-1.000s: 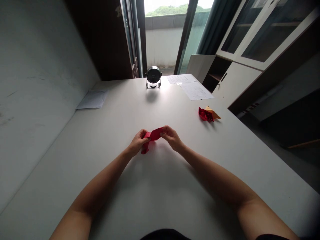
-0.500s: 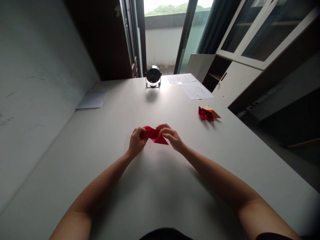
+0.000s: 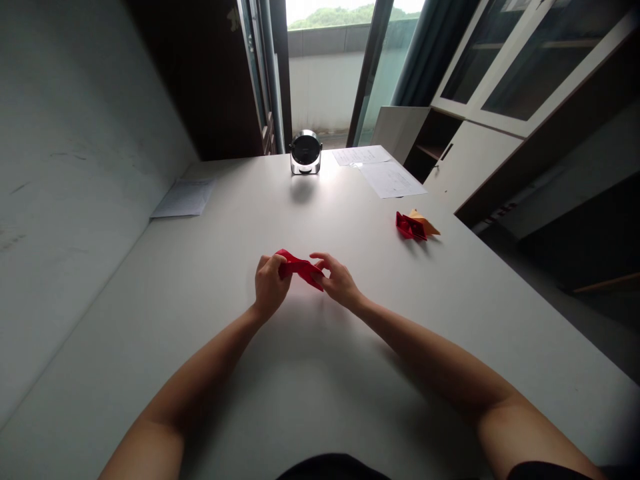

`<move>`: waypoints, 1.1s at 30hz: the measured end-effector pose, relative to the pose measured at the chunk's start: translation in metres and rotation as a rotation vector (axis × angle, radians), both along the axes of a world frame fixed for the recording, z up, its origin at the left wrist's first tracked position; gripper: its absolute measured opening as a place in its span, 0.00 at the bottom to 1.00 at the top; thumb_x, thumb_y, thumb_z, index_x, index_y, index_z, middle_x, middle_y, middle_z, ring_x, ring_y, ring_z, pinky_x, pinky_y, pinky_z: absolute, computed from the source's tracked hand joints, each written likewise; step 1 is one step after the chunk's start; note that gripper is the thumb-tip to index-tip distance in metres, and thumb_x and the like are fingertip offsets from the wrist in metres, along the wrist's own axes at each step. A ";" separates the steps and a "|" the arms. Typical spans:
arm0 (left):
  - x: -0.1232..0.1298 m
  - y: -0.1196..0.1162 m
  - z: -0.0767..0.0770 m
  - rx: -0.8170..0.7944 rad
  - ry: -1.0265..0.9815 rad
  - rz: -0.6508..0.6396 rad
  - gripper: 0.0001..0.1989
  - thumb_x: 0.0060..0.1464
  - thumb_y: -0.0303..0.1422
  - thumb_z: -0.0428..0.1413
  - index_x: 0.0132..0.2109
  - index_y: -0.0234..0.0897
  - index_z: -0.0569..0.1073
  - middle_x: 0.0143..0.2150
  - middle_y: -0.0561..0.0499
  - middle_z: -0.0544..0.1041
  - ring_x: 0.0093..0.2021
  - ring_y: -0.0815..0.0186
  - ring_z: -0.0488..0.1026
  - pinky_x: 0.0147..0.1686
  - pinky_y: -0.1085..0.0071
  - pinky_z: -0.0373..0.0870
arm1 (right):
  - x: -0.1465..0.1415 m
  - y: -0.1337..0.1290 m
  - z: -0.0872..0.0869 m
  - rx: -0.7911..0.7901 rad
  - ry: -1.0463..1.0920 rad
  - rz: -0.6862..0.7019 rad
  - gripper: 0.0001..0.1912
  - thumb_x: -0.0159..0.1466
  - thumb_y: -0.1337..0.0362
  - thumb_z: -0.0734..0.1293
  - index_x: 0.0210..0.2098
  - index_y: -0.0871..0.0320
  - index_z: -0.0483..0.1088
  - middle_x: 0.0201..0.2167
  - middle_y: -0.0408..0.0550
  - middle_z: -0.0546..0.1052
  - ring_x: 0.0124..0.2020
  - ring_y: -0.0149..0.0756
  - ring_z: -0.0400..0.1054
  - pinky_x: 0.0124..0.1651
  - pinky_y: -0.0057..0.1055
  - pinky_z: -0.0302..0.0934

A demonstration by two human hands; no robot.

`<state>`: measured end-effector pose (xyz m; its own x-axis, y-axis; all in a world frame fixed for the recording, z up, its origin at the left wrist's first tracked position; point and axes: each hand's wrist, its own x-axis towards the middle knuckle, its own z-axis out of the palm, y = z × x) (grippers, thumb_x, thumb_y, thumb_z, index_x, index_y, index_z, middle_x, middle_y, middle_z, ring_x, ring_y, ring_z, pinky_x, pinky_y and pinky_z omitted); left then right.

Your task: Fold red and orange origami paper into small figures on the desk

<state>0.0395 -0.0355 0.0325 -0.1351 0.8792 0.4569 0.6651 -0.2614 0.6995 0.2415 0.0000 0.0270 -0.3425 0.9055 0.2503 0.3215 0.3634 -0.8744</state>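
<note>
A folded piece of red paper [image 3: 301,265] is held between my two hands, just above the white table [image 3: 240,227]. My left hand [image 3: 271,283] is closed on its left end, thumb on top. At the right end, my right hand [image 3: 339,280] pinches the paper between thumb and fingers, with the index finger stretched out above it. The paper looks bent and slopes down to the right. Parts of both its ends are hidden by my fingers.
On the right of the table lie a red folded paper boat [image 3: 411,227] and a yellow folded paper piece [image 3: 425,224], touching. A round black-and-silver device [image 3: 305,151] stands at the back. Printed sheets [image 3: 393,180] lie back right, another paper [image 3: 184,198] by the left wall.
My hands have drawn slightly left and turned the red paper, so its broad face shows less. The right fingers have shifted to a pinch on its lower right end.
</note>
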 end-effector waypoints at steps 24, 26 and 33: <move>-0.027 0.024 0.012 -0.371 -0.609 -0.364 0.13 0.50 0.34 0.63 0.34 0.36 0.66 0.29 0.56 0.69 0.28 0.73 0.69 0.26 0.78 0.66 | 0.029 0.026 0.040 0.142 -0.068 -0.204 0.09 0.64 0.62 0.63 0.38 0.54 0.76 0.26 0.43 0.76 0.26 0.33 0.65 0.30 0.29 0.58; -0.030 0.025 0.014 -0.374 -0.639 -0.393 0.12 0.51 0.34 0.62 0.35 0.36 0.67 0.30 0.56 0.70 0.28 0.73 0.68 0.27 0.77 0.66 | 0.030 0.027 0.042 0.131 -0.072 -0.181 0.09 0.64 0.61 0.63 0.38 0.54 0.75 0.26 0.43 0.76 0.26 0.33 0.65 0.29 0.29 0.57; -0.043 0.025 0.030 -0.443 -0.693 -0.405 0.14 0.50 0.38 0.65 0.37 0.37 0.69 0.33 0.54 0.73 0.29 0.71 0.71 0.28 0.75 0.69 | 0.040 0.032 0.054 0.069 -0.118 -0.034 0.09 0.64 0.59 0.65 0.37 0.55 0.75 0.25 0.42 0.75 0.26 0.32 0.64 0.29 0.28 0.58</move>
